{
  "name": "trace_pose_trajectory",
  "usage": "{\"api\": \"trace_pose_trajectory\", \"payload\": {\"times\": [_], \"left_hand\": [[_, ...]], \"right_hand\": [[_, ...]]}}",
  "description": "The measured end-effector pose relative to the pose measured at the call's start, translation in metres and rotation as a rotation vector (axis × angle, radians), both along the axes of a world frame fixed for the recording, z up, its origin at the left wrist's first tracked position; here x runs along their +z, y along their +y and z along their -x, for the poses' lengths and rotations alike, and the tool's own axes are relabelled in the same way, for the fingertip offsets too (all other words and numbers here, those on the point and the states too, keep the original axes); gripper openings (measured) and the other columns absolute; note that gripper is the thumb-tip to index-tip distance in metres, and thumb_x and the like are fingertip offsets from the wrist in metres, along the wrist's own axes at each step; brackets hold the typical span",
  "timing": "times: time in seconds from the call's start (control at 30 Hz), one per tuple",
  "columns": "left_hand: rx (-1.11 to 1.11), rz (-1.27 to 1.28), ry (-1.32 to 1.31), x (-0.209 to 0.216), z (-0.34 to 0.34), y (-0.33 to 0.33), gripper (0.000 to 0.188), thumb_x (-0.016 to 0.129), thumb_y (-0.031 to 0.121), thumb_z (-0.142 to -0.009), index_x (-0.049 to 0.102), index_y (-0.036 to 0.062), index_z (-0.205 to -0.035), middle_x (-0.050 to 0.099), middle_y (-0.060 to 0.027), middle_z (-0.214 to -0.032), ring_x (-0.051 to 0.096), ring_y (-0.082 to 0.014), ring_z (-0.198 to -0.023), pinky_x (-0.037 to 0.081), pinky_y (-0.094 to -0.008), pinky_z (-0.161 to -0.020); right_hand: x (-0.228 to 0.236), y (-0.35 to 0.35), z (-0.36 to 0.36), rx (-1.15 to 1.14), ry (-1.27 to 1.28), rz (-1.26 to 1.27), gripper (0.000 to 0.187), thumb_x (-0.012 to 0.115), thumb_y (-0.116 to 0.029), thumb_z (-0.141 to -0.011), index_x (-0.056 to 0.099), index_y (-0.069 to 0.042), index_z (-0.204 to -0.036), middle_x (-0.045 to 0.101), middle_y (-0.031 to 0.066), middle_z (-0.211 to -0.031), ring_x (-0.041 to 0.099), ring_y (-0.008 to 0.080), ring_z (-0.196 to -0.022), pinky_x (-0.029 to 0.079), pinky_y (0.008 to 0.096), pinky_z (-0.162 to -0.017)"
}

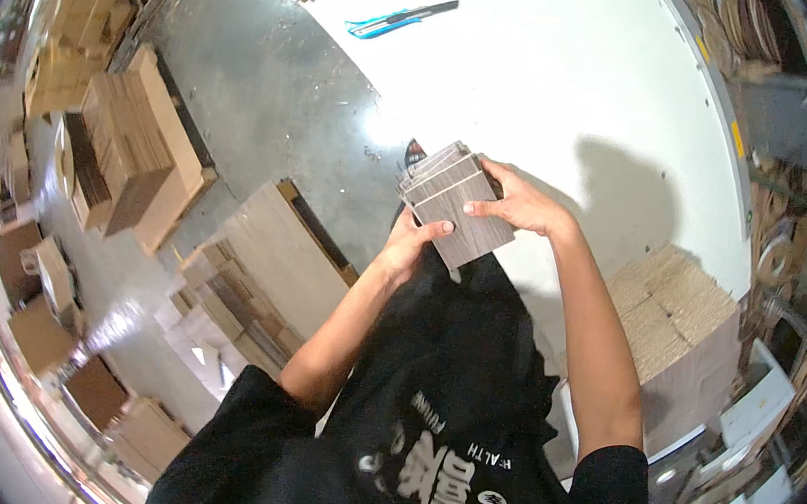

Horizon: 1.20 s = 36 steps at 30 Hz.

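Observation:
Between my two hands is a stack of small grey-brown wood-grain boards [468,222], its layers slightly out of line at the far end. My left hand [407,244] grips the near left side, with the thumb on the top board. On the far right side my right hand [520,204] holds the same stack, its thumb also lying on the top face. The fingers under the boards are mostly hidden. The stack is held in front of my body, beside the edge of a white table [536,77].
A blue utility knife [402,18] lies at the table's far left. Stacked wood pieces [673,310] stand on its right side. Left of me, boards [268,246] lie piled on the grey floor [273,85], and another board stack [130,143] rests on a pallet farther left.

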<state>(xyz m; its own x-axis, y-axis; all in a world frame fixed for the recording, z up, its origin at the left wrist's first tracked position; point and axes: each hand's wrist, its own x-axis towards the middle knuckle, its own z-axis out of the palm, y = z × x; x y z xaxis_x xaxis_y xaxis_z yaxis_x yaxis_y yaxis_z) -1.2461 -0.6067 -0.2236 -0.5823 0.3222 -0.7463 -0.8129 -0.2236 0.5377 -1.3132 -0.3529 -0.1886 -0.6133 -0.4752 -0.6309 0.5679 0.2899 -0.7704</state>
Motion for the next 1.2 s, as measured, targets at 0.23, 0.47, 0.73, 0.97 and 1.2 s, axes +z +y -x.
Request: {"api": "trace_pose_trajectory", "payload": {"times": [0.23, 0.47, 0.73, 0.97, 1.2], "left_hand": [[0.093, 0.181, 0.662, 0.003, 0.052, -0.008, 0.127, 0.106, 0.017, -0.061, 0.027, 0.0011, -0.159, 0.053, -0.0134, -0.149, 0.053, -0.0273, -0.143, 0.044, -0.0441, -0.124], [-0.014, 0.491, 1.027, -0.043, 0.090, -0.012, 0.151, 0.101, 0.018, -0.065, -0.001, 0.0066, -0.175, 0.022, -0.0209, -0.177, 0.031, -0.0344, -0.161, 0.033, -0.0484, -0.131], [0.151, 0.192, 0.649, -0.052, 0.074, 0.016, 0.146, 0.088, 0.009, -0.070, -0.013, 0.0066, -0.175, 0.011, -0.0234, -0.179, 0.025, -0.0355, -0.163, 0.025, -0.0484, -0.133], [0.113, 0.451, 0.817, -0.066, 0.068, 0.011, 0.145, 0.090, 0.009, -0.068, -0.007, 0.0050, -0.175, 0.015, -0.0253, -0.177, 0.024, -0.0404, -0.163, 0.022, -0.0499, -0.133], [0.144, 0.460, 0.802, -0.057, 0.070, 0.012, 0.143, 0.090, 0.014, -0.066, -0.002, 0.0034, -0.176, 0.013, -0.0273, -0.178, 0.021, -0.0440, -0.164, 0.018, -0.0513, -0.134]], "right_hand": [[-0.001, -0.005, 0.045, -0.069, 0.406, 0.152, 0.130, 0.104, -0.019, -0.068, 0.028, -0.001, -0.172, 0.047, 0.0198, -0.167, 0.046, 0.0309, -0.155, 0.038, 0.0432, -0.130], [-0.058, -0.016, 0.066, -0.111, 0.570, 0.187, 0.138, 0.104, -0.011, -0.064, 0.022, -0.005, -0.174, 0.027, 0.0139, -0.180, 0.031, 0.0296, -0.164, 0.031, 0.0464, -0.135], [-0.092, -0.021, 0.060, -0.058, 0.799, 0.328, 0.138, 0.097, -0.021, -0.074, 0.006, -0.010, -0.177, 0.005, 0.0154, -0.185, 0.008, 0.0335, -0.170, 0.017, 0.0500, -0.138], [-0.099, -0.018, 0.052, -0.099, 0.653, 0.305, 0.140, 0.096, -0.020, -0.072, 0.004, -0.013, -0.178, 0.000, 0.0160, -0.185, 0.001, 0.0338, -0.171, 0.012, 0.0515, -0.138], [-0.092, -0.009, 0.077, 0.072, 0.700, 0.246, 0.140, 0.097, -0.021, -0.075, 0.002, -0.011, -0.177, -0.001, 0.0162, -0.185, 0.006, 0.0340, -0.170, 0.019, 0.0516, -0.137]]}}
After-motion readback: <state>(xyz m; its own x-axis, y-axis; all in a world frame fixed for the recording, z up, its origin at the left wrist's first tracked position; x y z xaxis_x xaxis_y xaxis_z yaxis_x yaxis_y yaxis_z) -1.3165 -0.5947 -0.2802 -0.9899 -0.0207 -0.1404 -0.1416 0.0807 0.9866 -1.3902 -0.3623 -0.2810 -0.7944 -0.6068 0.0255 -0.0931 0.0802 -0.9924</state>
